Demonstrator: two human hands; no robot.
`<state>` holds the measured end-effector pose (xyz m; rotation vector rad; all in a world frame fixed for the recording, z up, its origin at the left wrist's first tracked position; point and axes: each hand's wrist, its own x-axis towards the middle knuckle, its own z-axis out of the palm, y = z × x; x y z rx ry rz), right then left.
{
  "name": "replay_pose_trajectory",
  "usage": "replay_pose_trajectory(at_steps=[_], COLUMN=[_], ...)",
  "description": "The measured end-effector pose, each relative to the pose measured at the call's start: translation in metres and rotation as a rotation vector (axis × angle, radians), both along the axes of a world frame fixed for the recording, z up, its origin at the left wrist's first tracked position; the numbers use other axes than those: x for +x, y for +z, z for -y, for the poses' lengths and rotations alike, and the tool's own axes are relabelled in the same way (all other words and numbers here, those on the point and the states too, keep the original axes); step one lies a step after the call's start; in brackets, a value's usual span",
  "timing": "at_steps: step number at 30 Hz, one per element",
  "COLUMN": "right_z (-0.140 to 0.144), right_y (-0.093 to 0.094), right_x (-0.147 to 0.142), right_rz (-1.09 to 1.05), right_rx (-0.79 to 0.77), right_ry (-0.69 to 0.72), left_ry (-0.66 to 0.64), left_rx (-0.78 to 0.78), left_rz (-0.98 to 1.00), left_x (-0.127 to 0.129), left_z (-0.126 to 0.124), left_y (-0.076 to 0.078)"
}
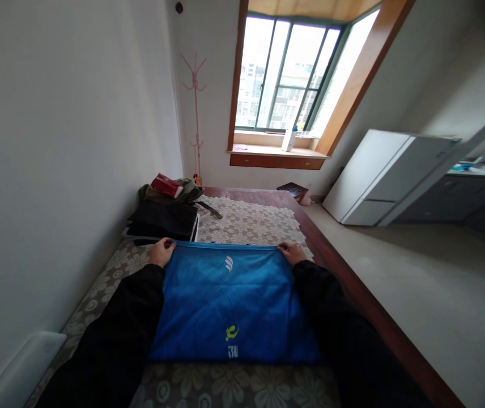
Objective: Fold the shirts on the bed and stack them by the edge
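Note:
A blue garment (225,300), probably a sports shirt, lies spread out in a folded rectangle over the lace tablecloth (251,218). White and yellow-green prints mark its surface. My left hand (162,252) pinches its far left corner, and my right hand (292,253) pinches the far right corner. Between the two hands the far edge runs nearly straight. Dark sleeves cover both my forearms, and the right sleeve hides part of the garment's right side.
Left of the far table half, against the wall, sit a black folded item (161,221) and a red box (166,185) on an olive bag. The table's wooden edge (353,283) runs along the right. Beyond are a pink coat rack (196,107), a window and a white refrigerator (378,175).

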<state>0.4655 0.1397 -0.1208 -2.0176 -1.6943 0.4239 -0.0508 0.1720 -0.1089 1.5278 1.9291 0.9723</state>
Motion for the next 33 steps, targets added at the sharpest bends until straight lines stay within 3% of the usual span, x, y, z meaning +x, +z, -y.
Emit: replay_pose_trajectory(at_steps=[3, 5, 11, 14, 17, 23, 28, 33], right_z=[0.009, 0.028, 0.141, 0.196, 0.235, 0.27, 0.284, 0.293], right_y=[-0.004, -0.008, -0.018, -0.021, -0.025, -0.028, -0.034, -0.039], right_x=[0.005, 0.013, 0.047, 0.046, 0.029, 0.007, 0.017, 0.015], right_rz=[0.004, 0.007, 0.035, 0.046, 0.082, 0.186, 0.127, 0.114], right_rx=[-0.014, -0.024, -0.198, -0.319, -0.384, -0.407, -0.518, -0.395], right_ry=[-0.047, -0.064, 0.033, 0.172, 0.146, -0.081, 0.003, 0.007], left_ry=[-0.026, -0.053, -0.154, -0.184, -0.128, -0.099, -0.151, -0.058], left_rx=[-0.032, -0.074, -0.292, -0.409, -0.449, -0.584, -0.541, -0.542], left_rz=[-0.039, -0.08, -0.288, -0.41, -0.449, -0.489, -0.426, -0.153], left_x=[-0.006, -0.018, -0.052, -0.047, -0.035, -0.035, -0.045, -0.049], left_z=[0.011, 0.032, 0.138, 0.183, 0.213, 0.25, 0.265, 0.268], left_y=[0.001, 0.001, 0.004, 0.011, 0.019, 0.018, 0.012, 0.005])
